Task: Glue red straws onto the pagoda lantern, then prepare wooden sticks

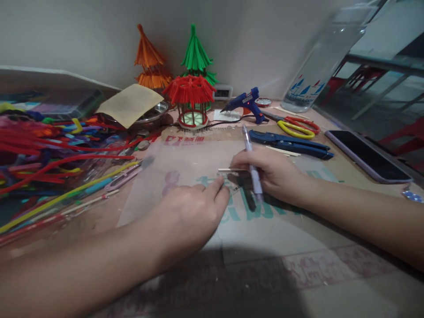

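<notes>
My right hand (273, 172) grips a clear pen (251, 165) upright, its tip down on a translucent sheet (185, 168) that lies on the table. The same fingers touch a thin wooden stick (228, 169) lying across the sheet. My left hand (195, 212) rests on the sheet with its fingers curled, and the fingertips press down a small flat piece (228, 182) just below the stick. What that piece is stays unclear.
A pile of coloured pipe cleaners (43, 154) fills the left. Pipe-cleaner pagodas in red (189, 101), orange (150, 62) and green (196, 53) stand at the back. A blue glue gun (247, 104), scissors (296, 126), a blue cutter (291, 143), a phone (367, 155) and a bottle (318, 66) lie right.
</notes>
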A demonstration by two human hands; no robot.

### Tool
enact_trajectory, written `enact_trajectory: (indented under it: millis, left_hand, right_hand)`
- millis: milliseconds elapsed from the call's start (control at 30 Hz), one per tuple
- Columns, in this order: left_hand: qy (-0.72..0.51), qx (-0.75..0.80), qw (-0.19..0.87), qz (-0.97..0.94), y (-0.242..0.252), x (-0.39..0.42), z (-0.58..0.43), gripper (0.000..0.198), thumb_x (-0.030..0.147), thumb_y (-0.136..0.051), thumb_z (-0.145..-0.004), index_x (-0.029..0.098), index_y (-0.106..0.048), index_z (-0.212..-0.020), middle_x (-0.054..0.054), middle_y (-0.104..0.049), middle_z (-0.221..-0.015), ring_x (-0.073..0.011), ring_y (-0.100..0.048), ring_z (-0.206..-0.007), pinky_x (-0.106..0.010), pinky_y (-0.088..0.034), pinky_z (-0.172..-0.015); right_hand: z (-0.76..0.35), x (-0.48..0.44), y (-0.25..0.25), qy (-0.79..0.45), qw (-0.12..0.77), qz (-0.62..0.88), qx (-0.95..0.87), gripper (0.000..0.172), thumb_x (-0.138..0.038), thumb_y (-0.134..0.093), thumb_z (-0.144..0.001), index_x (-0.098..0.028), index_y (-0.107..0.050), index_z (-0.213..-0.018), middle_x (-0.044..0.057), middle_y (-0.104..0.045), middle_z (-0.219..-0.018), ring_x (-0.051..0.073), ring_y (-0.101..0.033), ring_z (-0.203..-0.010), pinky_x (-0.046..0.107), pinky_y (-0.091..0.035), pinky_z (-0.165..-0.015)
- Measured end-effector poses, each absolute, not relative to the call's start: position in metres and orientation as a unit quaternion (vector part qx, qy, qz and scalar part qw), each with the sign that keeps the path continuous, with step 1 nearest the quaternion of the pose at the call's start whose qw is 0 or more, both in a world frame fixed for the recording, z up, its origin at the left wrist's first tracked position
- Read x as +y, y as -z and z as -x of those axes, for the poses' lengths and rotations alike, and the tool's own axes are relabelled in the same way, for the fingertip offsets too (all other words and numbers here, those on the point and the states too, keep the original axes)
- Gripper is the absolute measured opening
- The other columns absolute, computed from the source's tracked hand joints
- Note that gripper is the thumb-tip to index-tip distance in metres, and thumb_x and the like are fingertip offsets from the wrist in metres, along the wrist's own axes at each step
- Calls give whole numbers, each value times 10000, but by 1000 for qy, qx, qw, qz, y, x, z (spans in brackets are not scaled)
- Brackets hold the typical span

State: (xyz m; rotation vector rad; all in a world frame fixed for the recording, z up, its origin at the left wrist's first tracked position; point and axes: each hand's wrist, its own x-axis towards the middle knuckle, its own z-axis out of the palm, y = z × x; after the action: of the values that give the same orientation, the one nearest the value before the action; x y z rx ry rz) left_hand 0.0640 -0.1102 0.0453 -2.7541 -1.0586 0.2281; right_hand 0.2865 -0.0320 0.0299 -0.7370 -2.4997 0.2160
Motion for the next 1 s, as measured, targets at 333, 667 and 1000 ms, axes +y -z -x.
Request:
enact_trajectory:
  millis: [333,667,1000]
  left_hand:
    - [-69,-344,115,929,-45,-111,-63,451,88,-434,-936,76,-618,-1347,-210,-659,-1384,-260,-785,-850,-345,-633,-589]
    - [-43,-346,118,930,-43,-114,-62,410,103,-451,-939,79,-634,-1306,-219,-708,-1295,-264,-781,-780,-342,-617,-547]
    - [-68,-350,106,928,-47,-110,-65,391,116,-448,-961,91,-642,-1298,-211,-706,-1301,-255,-781,-811,-324,-606,-562]
  right_hand:
    - [-287,-25,-19,-125,242,273,-922,162,-47,-521,-871,-194,-589,-880,33,-642,-867,163,-562,-780,270,-411,-715]
    - [-286,-25,-17,-124,256,248,-926,154,-52,-537,-896,-198,-584,-888,60,-662,-945,181,-595,-843,295,-432,-749]
    - [-286,-25,-18,-121,250,257,-926,120,-96,-576,-886,-204,-618,-856,40,-665,-911,178,-587,-815,282,-424,-731]
